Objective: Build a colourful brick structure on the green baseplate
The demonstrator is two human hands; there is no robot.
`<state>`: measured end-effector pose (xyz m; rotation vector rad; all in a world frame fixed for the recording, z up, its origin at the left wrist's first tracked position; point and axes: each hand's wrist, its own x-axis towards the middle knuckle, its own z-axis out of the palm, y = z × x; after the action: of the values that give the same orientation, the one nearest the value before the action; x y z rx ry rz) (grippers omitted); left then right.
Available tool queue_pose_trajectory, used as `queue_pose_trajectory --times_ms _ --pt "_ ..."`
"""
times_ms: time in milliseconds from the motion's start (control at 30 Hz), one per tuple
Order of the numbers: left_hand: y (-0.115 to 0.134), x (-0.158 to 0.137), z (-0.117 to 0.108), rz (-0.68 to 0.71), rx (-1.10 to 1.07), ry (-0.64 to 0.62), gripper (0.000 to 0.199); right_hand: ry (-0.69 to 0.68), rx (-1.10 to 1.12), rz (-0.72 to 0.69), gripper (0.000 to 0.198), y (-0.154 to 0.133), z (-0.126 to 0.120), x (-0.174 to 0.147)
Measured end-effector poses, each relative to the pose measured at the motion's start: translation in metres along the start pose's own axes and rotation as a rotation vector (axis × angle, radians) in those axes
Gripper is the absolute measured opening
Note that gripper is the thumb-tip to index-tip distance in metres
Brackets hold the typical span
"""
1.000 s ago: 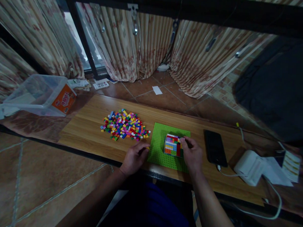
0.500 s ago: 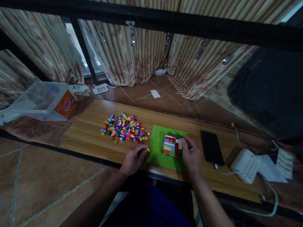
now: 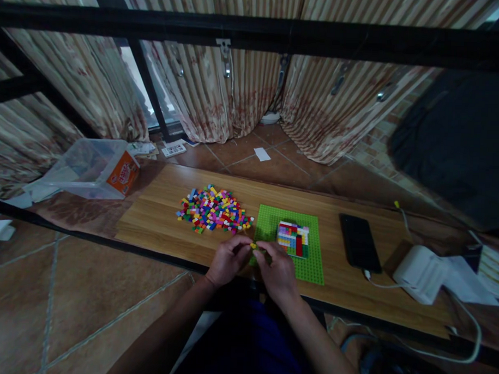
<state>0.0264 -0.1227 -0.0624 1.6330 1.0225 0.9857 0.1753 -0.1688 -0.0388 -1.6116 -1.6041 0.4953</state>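
Note:
Between the fingertips of both hands is a small yellow toy brick [image 3: 253, 245]. My left hand [image 3: 229, 260] pinches it from the left, and my right hand [image 3: 278, 269] has its thumb and fingers closed at its right side. Both hands are over the left front corner of a green studded baseplate [image 3: 315, 249]. On that plate, just beyond my right hand, sits a block of many-coloured bricks [image 3: 292, 239] built up in rows. A heap of loose bricks [image 3: 214, 208] lies on the wooden board left of the plate.
A black phone [image 3: 359, 242] on a white cable lies right of the baseplate, beside a white box-shaped device [image 3: 422, 274] and papers. A clear plastic bin [image 3: 90, 168] with an orange label stands at the far left. The wooden board [image 3: 150, 221] has a dark front edge.
My right hand has left the brick block and moved left to meet my left hand at the yellow brick. The whole view has shifted slightly, with things now farther right.

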Motion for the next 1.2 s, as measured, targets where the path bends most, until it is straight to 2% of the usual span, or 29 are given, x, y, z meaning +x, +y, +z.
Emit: queue_pose_trajectory --times_ms 233,433,600,800,1033,1200 --pt "0.000 -0.001 -0.001 -0.038 -0.132 -0.034 0.020 -0.002 0.095 0.098 0.020 -0.003 0.006 0.004" --pt "0.002 -0.002 -0.001 -0.035 -0.144 -0.037 0.020 0.000 0.127 0.102 0.019 -0.004 -0.008 0.003" --pt "0.008 -0.002 -0.001 -0.036 -0.119 -0.047 0.018 0.111 0.109 0.147 0.021 0.021 -0.039 0.000" --pt "0.012 -0.002 -0.001 -0.017 -0.051 -0.043 0.015 0.259 -0.032 0.235 0.030 0.059 -0.074 0.004" --pt "0.008 -0.001 -0.001 -0.006 -0.027 -0.052 0.015 0.232 -0.016 0.163 0.030 0.074 -0.073 0.022" --pt "0.004 -0.001 -0.001 0.005 -0.004 -0.056 0.015 0.228 0.065 0.204 0.026 0.080 -0.071 0.029"
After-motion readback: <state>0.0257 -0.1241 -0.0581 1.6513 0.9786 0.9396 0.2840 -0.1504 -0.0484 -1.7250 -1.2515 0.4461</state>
